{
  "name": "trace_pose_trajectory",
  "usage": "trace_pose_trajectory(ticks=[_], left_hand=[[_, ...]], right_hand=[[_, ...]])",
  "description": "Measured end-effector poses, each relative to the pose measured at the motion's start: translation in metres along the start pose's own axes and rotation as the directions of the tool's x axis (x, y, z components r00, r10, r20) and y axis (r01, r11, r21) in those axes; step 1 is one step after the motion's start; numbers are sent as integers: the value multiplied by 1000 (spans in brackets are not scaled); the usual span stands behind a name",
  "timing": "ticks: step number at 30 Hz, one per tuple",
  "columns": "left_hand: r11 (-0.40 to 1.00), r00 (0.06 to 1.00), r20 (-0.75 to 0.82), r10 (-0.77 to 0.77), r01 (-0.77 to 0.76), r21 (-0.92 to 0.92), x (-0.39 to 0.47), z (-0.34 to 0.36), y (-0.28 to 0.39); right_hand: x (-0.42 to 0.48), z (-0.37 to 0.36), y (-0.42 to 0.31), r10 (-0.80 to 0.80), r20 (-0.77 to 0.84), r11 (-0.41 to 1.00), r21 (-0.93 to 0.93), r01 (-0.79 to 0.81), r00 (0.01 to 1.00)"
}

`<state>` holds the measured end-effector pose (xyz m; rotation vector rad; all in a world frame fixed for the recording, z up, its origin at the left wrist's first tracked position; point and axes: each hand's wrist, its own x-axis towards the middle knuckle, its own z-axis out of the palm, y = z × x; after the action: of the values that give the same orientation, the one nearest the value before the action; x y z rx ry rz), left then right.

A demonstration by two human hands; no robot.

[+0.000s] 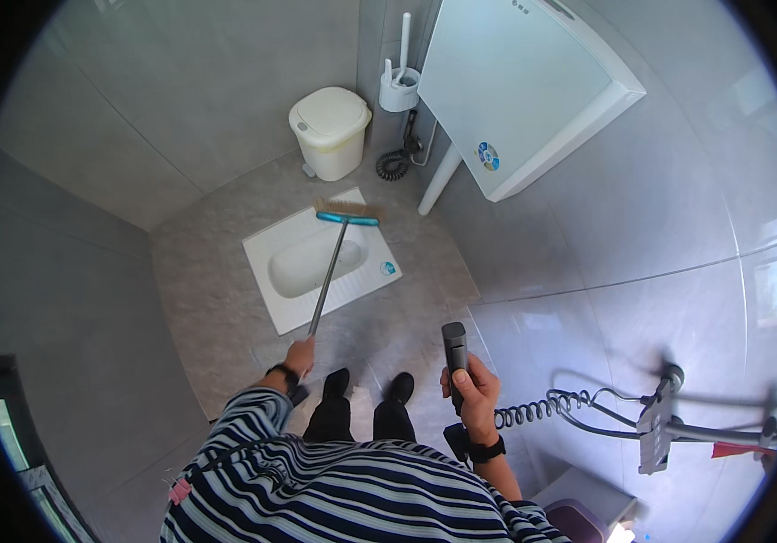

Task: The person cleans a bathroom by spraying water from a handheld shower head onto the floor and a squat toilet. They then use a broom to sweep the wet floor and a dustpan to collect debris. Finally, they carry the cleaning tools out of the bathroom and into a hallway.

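My left hand (301,357) is closed around the metal handle of a broom (347,218), whose blue head and tan bristles lie across the far edge of a white squat toilet (315,266). In my right hand (476,390) is a dark grey handheld device (455,353), upright in my grip; it looks like a sprayer or shower handset. A coiled hose (543,408) runs from beside that hand towards a wall bracket. Both wrists wear dark bands with dark devices by them.
A white pedal bin (331,132) stands beyond the toilet. A toilet brush in its holder (399,89) and a black coiled hose (394,165) are beside it. A white cistern (517,95) is on the right wall, a metal bracket (656,427) lower right. My shoes are near the toilet.
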<state>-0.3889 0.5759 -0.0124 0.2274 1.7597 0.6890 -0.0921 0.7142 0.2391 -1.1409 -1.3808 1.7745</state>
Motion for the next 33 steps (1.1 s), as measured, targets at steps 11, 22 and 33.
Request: trace_pose_trajectory(ticks=[11,22,33], left_hand=[[396,782,67,619,-384,834,29,21,72],[287,957,239,165,-279,916,-27,-44,89],[482,888,-2,459,-247,840,-73,-33,27]], right_hand=[[9,-16,1,-8,6,1000,30,8,1000],[40,-27,-38,-188,-104,973,119,200,977],[65,-23,-62,-277,-147,919,247,307,950]])
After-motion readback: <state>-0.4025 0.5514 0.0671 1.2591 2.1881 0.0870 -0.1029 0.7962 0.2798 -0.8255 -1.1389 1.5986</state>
